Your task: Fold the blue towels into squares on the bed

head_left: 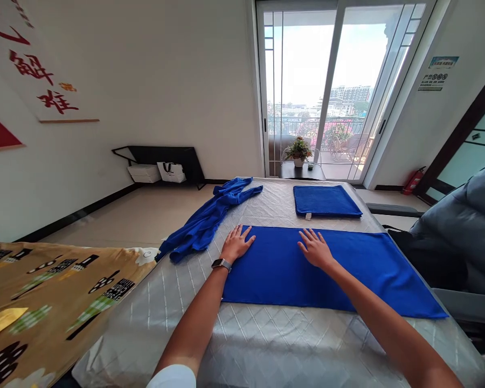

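Here my left hand (236, 245) is lying palm down with fingers spread, covering the far left corner of a flat blue cloth (278, 280), and my right hand (316, 250) is pressing down on it too, fingers fanned near the far edge; neither is pinching anything. A watch (221, 264) is circling my left wrist. The cloth is stretching sideways across the silvery quilted cover (178, 323) just in front of me, its right end rippling slightly. Beyond it, a folded blue cloth (325, 201) is sitting squared up, a white tag (308, 216) poking out towards me, while over on the left a crumpled blue cloth (210, 213) is trailing along the edge. Further left, a patterned brown cloth (56, 307) is spreading out; a dark padded seat (464, 231) is standing at right, and a potted plant (298, 151) is brightening the glass doors (299, 64).
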{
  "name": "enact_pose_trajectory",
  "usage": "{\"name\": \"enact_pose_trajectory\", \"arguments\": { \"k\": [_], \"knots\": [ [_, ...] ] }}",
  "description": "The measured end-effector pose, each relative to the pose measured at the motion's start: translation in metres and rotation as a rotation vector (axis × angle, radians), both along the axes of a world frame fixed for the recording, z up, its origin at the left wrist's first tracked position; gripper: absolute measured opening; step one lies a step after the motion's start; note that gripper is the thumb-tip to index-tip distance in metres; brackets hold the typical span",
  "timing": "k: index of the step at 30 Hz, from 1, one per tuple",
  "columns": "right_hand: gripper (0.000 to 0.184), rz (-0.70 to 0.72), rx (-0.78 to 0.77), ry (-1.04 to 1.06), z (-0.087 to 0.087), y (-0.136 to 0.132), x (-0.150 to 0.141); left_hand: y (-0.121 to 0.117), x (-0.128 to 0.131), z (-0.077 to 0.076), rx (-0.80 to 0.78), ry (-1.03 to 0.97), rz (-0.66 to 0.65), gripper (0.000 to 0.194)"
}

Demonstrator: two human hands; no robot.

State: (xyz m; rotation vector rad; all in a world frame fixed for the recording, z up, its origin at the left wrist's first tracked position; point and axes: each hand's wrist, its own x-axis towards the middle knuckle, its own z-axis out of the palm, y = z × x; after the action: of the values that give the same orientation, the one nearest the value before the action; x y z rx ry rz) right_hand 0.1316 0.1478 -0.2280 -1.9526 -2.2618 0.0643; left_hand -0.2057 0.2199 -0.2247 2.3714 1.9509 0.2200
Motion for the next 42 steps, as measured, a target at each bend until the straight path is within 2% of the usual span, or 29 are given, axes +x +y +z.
{"name": "enact_pose_trajectory", "arguments": {
  "k": [2, 5, 7, 14, 17, 19, 21, 23, 25, 29, 31, 32, 34, 36, 38, 42],
  "knots": [
    [0.067, 0.023, -0.05, 0.032, -0.004, 0.005, -0.014, 0.0, 0.0, 0.0, -0.002, -0.005, -0.001, 0.068],
    [0.066, -0.033, -0.08, 0.027, -0.014, 0.006, 0.009, 0.0, -0.001, -0.001, -0.01, -0.014, -0.001, 0.068],
    [0.065, -0.103, -0.076, 0.002, -0.02, 0.003, 0.048, 0.0, -0.001, -0.001, -0.014, -0.014, -0.001, 0.068],
    [0.065, -0.454, -0.091, -0.101, -0.031, -0.022, 0.221, 0.001, 0.0, 0.0, -0.005, -0.016, -0.001, 0.067],
    [0.063, -0.521, -0.091, -0.202, -0.026, -0.031, 0.261, 0.0, 0.0, 0.001, -0.004, -0.019, 0.004, 0.067],
    [0.062, -0.555, -0.082, -0.242, -0.02, -0.032, 0.26, 0.0, 0.0, 0.001, -0.004, -0.021, 0.006, 0.067],
    [0.062, -0.558, -0.02, -0.252, -0.013, -0.029, 0.235, 0.0, 0.0, 0.001, -0.002, -0.022, 0.004, 0.068],
    [0.062, -0.49, 0.078, -0.236, -0.007, -0.024, 0.187, 0.0, 0.0, 0.001, 0.002, -0.02, 0.002, 0.068],
    [0.063, -0.351, 0.114, -0.179, -0.003, -0.018, 0.124, 0.001, 0.0, 0.0, 0.001, -0.019, 0.002, 0.067],
    [0.07, -0.057, -0.011, -0.012, -0.002, -0.013, 0.006, 0.003, -0.001, -0.003, 0.0, -0.024, 0.004, 0.067],
    [0.077, -0.01, -0.101, 0.043, -0.004, -0.014, -0.027, 0.003, -0.002, -0.004, 0.003, -0.024, 0.0, 0.067],
    [0.08, -0.008, -0.134, 0.057, -0.005, -0.015, -0.034, 0.003, -0.002, -0.004, 0.004, -0.024, -0.003, 0.067],
    [0.082, -0.036, -0.166, 0.059, -0.009, -0.02, -0.029, 0.004, -0.003, -0.005, 0.004, -0.024, -0.008, 0.067],
    [0.081, -0.084, -0.164, 0.032, -0.013, -0.027, -0.003, 0.004, -0.003, -0.004, 0.005, -0.024, -0.009, 0.067],
    [0.079, -0.158, -0.148, -0.017, -0.02, -0.038, 0.039, 0.004, -0.002, -0.004, 0.001, -0.024, -0.009, 0.067],
    [0.079, -0.373, -0.128, -0.102, -0.037, -0.069, 0.146, 0.005, -0.002, -0.003, 0.006, -0.026, -0.012, 0.066]
  ]
}}
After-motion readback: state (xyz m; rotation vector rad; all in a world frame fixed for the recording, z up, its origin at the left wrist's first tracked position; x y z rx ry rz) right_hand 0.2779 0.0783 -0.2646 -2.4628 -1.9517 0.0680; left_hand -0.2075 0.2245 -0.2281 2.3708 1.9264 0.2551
